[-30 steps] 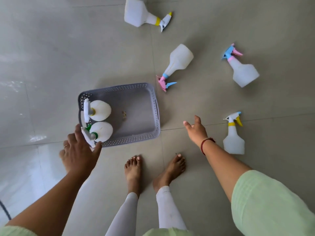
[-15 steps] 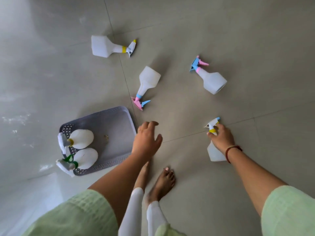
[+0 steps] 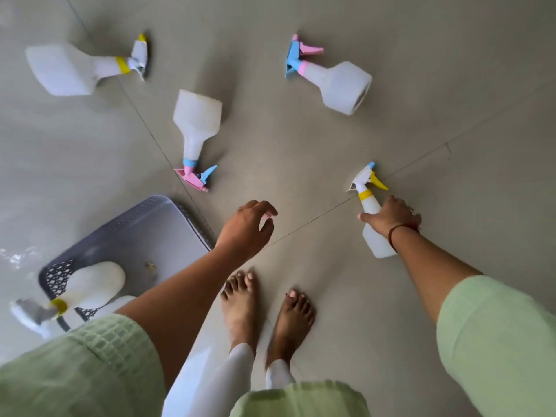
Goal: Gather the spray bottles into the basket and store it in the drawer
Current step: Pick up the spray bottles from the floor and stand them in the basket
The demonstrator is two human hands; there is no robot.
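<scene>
Far to the left of the left hand, the grey basket [image 3: 132,236] sits on the tiled floor [image 3: 451,130]; its near end is partly hidden by the person's green sleeve [image 3: 84,365]. Inside it lies a white bottle with a yellow collar [image 3: 90,284], with a second white bottle [image 3: 117,303] tucked just beside it, mostly hidden by the forearm.

Up beyond the basket, well away from either hand, a bottle with a yellow collar and white trigger [image 3: 69,67] lies on its side. Just ahead of the left hand lies the bottle with the pink head and blue trigger [image 3: 195,127], nozzle end pointing back toward the fingers but not touching them.

The left hand [image 3: 245,228] hangs above the floor beside the basket's right rim, fingers curled and spread, holding nothing.

Between the hands and farther off, a bottle with a blue head and pink trigger [image 3: 337,82] lies on its side.

The right hand [image 3: 388,218] is wrapped around the body of the white bottle with the yellow trigger [image 3: 368,203]; whether its base touches the floor I cannot tell. A red thread circles that wrist. Bare feet [image 3: 240,305] stand below, between the two arms.
</scene>
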